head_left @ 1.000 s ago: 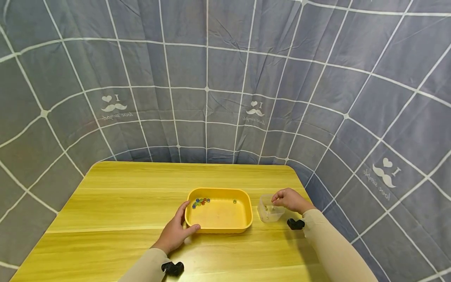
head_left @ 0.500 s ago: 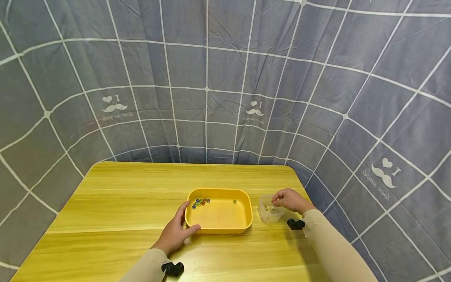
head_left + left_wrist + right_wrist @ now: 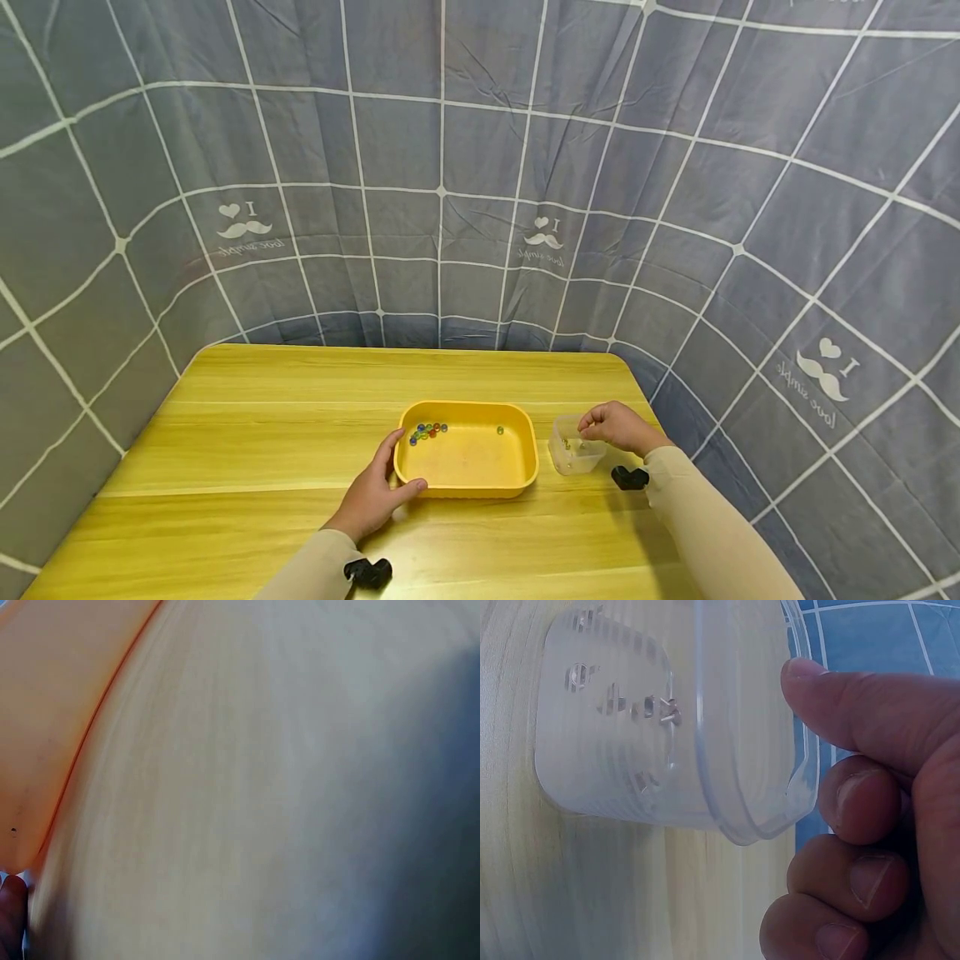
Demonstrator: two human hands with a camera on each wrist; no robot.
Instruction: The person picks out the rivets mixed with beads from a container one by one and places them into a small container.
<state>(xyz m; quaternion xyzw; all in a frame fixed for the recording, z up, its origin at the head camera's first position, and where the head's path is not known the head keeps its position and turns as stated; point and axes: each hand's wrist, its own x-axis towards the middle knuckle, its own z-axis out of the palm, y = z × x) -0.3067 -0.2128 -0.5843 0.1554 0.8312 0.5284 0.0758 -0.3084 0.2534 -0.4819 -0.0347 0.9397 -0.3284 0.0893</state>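
Note:
A yellow tray (image 3: pixel 468 462) sits on the table with several coloured glass marbles (image 3: pixel 424 432) grouped at its far left and a single greenish marble (image 3: pixel 500 431) towards the right. My left hand (image 3: pixel 371 496) holds the tray's near left corner, fingers along the left wall and thumb at the front rim. Right of the tray stands a clear plastic container (image 3: pixel 572 457) with several small shiny pieces (image 3: pixel 649 706) at its bottom; their kind is unclear. Above the container's rim is my right hand (image 3: pixel 618 427), fingers curled and thumb outstretched. Nothing shows between them.
The wood-grain table (image 3: pixel 300 450) extends to both sides and behind the tray. A grey-blue curtain (image 3: pixel 480 217) with white grid lines encloses the far side and both flanks. Each wrist bears a black device (image 3: pixel 367 572).

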